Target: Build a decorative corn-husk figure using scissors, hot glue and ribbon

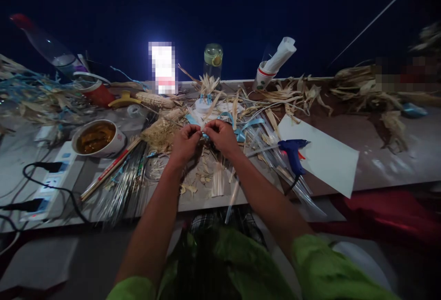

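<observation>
My left hand point(186, 143) and my right hand point(222, 138) meet over the middle of the table. Both are closed, thumbs and forefingers pinched together almost touching. What lies between the fingertips is too small to make out. Around them are light blue ribbon point(253, 122) and dried corn husks point(235, 112). Just beyond stands a small white round piece point(203, 105) with husk tufts tied in blue. Left of my left hand lies a bundle of dry fibres point(158, 133). A strip of pale sticks point(217, 179) rests below my hands.
A blue glue gun point(292, 153) lies by a white sheet point(324, 153) at right, near clear glue sticks point(306, 194). At left are a bowl of brown liquid point(96, 138), a power strip point(57, 185) and thin wires point(129, 185). Behind stand a bottle point(212, 63) and a paper cup point(263, 76).
</observation>
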Demonstrator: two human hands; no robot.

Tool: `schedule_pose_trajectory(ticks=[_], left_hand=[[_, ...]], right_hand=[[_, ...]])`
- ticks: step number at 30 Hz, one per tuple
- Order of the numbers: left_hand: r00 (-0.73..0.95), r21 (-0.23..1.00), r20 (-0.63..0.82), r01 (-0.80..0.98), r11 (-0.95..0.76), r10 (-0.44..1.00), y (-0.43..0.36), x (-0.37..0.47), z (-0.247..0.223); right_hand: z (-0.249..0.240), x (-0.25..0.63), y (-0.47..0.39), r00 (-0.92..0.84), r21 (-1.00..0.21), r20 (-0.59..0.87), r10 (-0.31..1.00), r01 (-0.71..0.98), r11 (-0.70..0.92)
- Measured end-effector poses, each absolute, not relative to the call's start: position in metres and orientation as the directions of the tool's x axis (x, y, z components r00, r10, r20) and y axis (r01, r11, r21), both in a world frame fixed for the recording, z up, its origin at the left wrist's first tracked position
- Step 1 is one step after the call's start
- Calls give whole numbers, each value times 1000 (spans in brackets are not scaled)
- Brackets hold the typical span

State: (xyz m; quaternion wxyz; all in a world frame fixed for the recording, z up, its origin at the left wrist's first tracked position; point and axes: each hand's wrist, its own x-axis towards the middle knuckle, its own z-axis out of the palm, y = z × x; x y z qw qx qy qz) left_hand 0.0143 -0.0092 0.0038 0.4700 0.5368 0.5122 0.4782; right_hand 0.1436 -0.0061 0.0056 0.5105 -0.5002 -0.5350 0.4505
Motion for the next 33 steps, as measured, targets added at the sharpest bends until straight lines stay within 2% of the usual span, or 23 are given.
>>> schedule_pose_trajectory(ticks=[6, 11, 21, 26, 33], left_hand=[[21, 994, 41, 100, -42, 999, -11, 15, 5], [51, 997, 18, 70, -21, 999, -9, 15, 2], [127, 951, -196, -217, 220, 972, -12, 12, 5], [130, 947, -235, -192, 257, 963, -14, 13, 9], [145, 968, -195, -129, 215, 970, -14, 12, 8]], right_hand=[[1, 143, -4, 48, -999, 50, 998, 23, 49], [1, 144, -4, -28, -998, -20, 999, -53, -22], [1, 143, -2, -12, -993, 15, 1000, -120, 13], [2, 144, -2, -7, -995, 11, 1000, -98, 11], [2, 144, -2, 25, -995, 16, 1000, -96, 18]])
